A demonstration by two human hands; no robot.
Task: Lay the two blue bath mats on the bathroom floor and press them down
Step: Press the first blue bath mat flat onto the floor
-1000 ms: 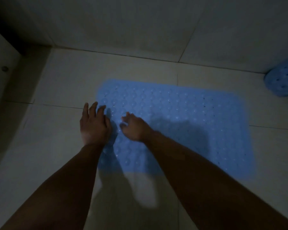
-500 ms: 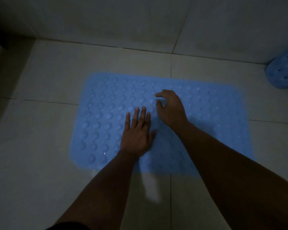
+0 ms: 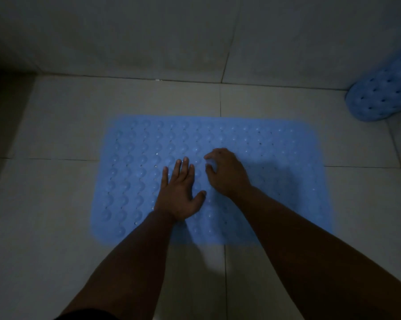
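A blue bath mat [image 3: 275, 158] with rows of round bumps and small holes lies flat on the pale tiled floor. My left hand [image 3: 180, 192] rests palm down near its middle, fingers straight and together, thumb spread to the right. Just to the right, my right hand [image 3: 225, 172] presses on the mat with its fingers bent downward, the fingertips touching the surface. A second blue mat [image 3: 384, 93] is rolled up at the far right, against the wall.
The tiled wall [image 3: 171, 35] rises right behind the mat. Bare floor tiles [image 3: 44, 227] lie to the left and in front. A dark recess [image 3: 1, 72] sits at the far left.
Both hands have moved from the mat's left edge to its middle. Over the last half second they have hardly shifted; the right hand's fingers curl down a little more.
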